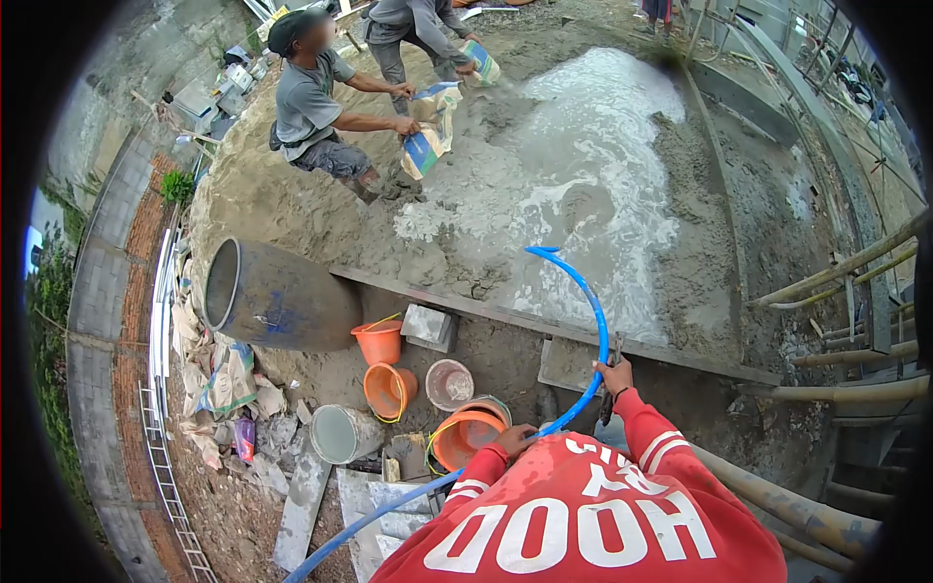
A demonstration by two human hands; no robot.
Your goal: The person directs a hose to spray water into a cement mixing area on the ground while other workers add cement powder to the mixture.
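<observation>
A blue hose [595, 301] curves up from the lower left, past the red shirt, and its open end lies over the wet grey mix [583, 194]. My right hand [614, 375] is closed round the hose near the wooden board. Lower and to the left, my left hand [515, 441] is at the hose beside the shirt; its fingers are partly hidden. Pale powder and water cover much of the mix. A person in grey [316, 107] holds a paper sack [432, 126] over its left edge, and another person [408, 34] tips a second sack [480, 63].
Below the board [525, 316] stand a large dark barrel [282, 294], orange buckets [389, 391], a pale bucket [449, 385] and a water-filled container [345, 434]. Concrete blocks [428, 326] sit nearby. Bamboo poles [846, 389] reach in from the right. A ladder [175, 486] lies at the left.
</observation>
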